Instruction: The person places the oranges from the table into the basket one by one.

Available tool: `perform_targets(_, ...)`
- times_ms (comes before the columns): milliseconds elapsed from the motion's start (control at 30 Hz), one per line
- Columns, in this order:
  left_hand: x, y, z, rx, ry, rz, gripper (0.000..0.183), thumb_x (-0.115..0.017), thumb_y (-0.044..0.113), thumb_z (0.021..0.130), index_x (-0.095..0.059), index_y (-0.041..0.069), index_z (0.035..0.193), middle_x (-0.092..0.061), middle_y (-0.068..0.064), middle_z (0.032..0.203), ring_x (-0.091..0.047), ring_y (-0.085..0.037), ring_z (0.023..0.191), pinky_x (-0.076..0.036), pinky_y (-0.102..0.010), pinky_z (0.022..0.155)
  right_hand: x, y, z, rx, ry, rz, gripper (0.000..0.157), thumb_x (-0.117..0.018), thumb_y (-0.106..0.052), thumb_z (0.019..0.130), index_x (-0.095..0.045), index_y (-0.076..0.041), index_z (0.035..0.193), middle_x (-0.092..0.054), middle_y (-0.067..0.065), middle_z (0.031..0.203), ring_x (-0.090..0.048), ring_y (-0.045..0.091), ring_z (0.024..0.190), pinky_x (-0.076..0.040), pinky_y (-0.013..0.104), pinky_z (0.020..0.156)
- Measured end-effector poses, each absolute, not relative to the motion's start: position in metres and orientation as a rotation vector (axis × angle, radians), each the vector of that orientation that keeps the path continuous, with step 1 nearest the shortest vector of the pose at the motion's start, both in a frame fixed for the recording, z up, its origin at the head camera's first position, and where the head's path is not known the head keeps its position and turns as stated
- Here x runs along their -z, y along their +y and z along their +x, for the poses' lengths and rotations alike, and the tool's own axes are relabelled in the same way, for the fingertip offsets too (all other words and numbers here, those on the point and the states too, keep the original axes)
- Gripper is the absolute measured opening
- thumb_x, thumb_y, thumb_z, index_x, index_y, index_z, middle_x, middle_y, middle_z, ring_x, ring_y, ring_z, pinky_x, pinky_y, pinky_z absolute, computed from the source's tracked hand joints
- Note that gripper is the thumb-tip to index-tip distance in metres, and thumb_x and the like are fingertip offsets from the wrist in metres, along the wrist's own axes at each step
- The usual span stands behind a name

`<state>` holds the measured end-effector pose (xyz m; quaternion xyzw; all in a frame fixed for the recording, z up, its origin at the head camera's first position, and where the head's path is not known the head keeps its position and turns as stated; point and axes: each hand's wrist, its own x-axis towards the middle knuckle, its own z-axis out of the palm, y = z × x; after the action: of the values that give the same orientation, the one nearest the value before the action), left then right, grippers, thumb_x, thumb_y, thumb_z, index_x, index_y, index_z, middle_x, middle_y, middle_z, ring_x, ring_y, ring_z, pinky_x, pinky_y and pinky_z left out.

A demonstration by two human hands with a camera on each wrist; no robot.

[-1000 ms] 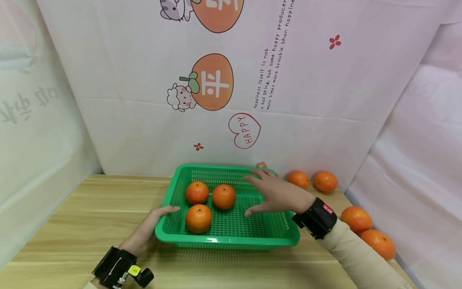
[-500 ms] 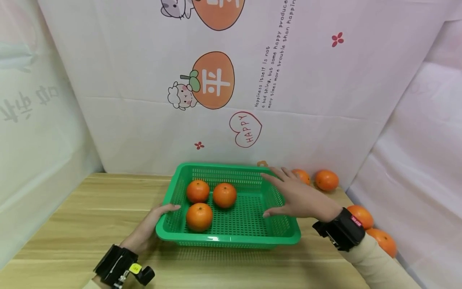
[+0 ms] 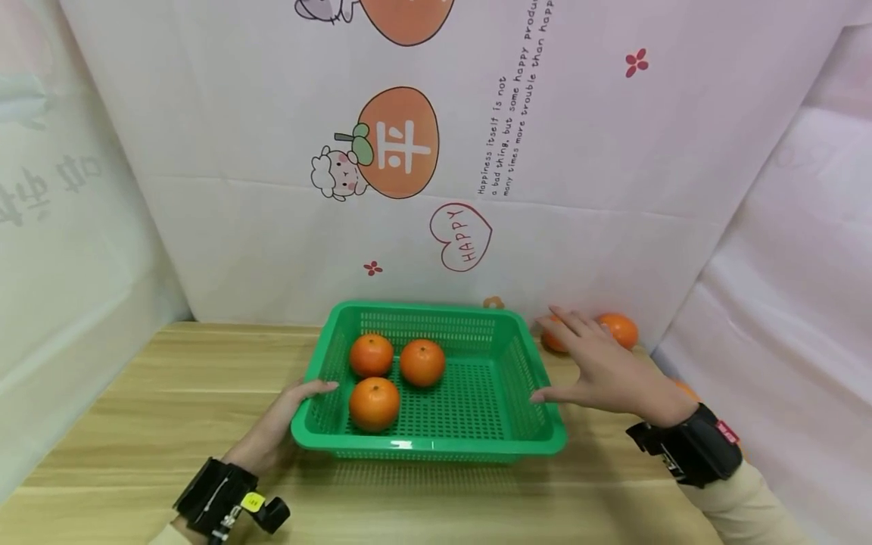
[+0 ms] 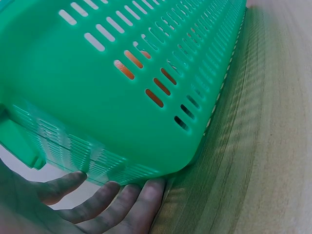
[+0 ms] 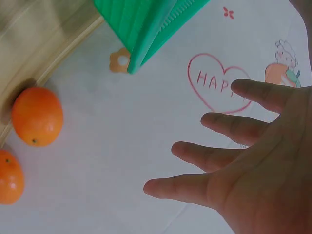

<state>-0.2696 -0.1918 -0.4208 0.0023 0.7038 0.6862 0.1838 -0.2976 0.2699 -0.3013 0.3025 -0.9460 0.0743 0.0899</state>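
Observation:
A green plastic basket with slotted walls stands on the table, holding three oranges in its left half. My left hand grips the basket's left side, thumb over the rim. In the left wrist view its fingers lie against the outer wall, low near the tabletop. My right hand is in the air at the basket's right end, fingers spread and holding nothing. Beyond it are two more oranges, one partly covered by the fingers and one at the back. The right wrist view shows this pair, including the orange.
Another orange peeks out behind the right forearm at the table's right side. A white printed cloth rises behind the wooden table, and pale cloth walls stand on both sides.
My right hand has moved right, from over the basket to beyond its right rim, toward the back oranges. My left hand keeps its grip; the basket and its three oranges stay put.

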Motion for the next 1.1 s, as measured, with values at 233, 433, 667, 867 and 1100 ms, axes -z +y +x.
perform_targets(233,0.42,-0.191,-0.268,-1.947,1.981,-0.02,0.084,-0.052,0.045,0.104,-0.014,0.007,0.168,-0.04,-0.023,0.165,-0.055,-0.026,0.137,-0.049,-0.043,0.112,0.302,0.288,-0.295,-0.237,-2.783,0.88,0.111,-0.084,-0.065,0.077,-0.038,-0.01,0.161,-0.038,0.027,0.164,-0.045,0.053,0.142,-0.044,0.073,0.106)
perform_targets(433,0.425,-0.193,-0.274,-1.91,1.992,0.003,0.086,-0.049,0.049,0.105,-0.011,0.007,0.169,-0.038,-0.021,0.167,-0.054,-0.023,0.138,-0.049,-0.04,0.112,0.31,0.31,-0.288,-0.312,-2.829,0.788,0.113,-0.084,-0.063,0.079,-0.036,-0.005,0.162,-0.035,0.029,0.164,-0.04,0.051,0.145,-0.044,0.072,0.107)
perform_targets(667,0.419,-0.189,-0.269,-1.933,1.988,-0.021,0.082,-0.05,0.044,0.104,-0.013,0.007,0.168,-0.038,-0.022,0.167,-0.05,-0.03,0.144,-0.044,-0.048,0.118,0.321,0.335,-0.282,-0.355,-2.777,0.8,0.105,-0.09,-0.05,0.078,-0.042,-0.002,0.158,-0.042,0.026,0.159,-0.045,0.051,0.138,-0.045,0.073,0.101)
perform_targets(867,0.417,-0.19,-0.268,-1.937,1.989,-0.023,0.083,-0.05,0.045,0.104,-0.013,0.009,0.169,-0.037,-0.021,0.168,-0.05,-0.03,0.144,-0.045,-0.047,0.118,0.332,0.357,-0.279,-0.38,-2.854,0.687,0.109,-0.091,-0.049,0.078,-0.038,-0.002,0.16,-0.037,0.033,0.16,-0.04,0.06,0.139,-0.041,0.08,0.1)
perform_targets(1100,0.418,-0.191,-0.268,-1.925,2.011,-0.028,0.083,-0.05,0.046,0.104,-0.014,0.008,0.169,-0.04,-0.022,0.166,-0.053,-0.028,0.142,-0.047,-0.044,0.117,0.341,0.38,-0.275,-0.396,-2.866,0.593,0.113,-0.092,-0.048,0.077,-0.034,-0.002,0.162,-0.038,0.037,0.158,-0.04,0.062,0.137,-0.039,0.079,0.099)
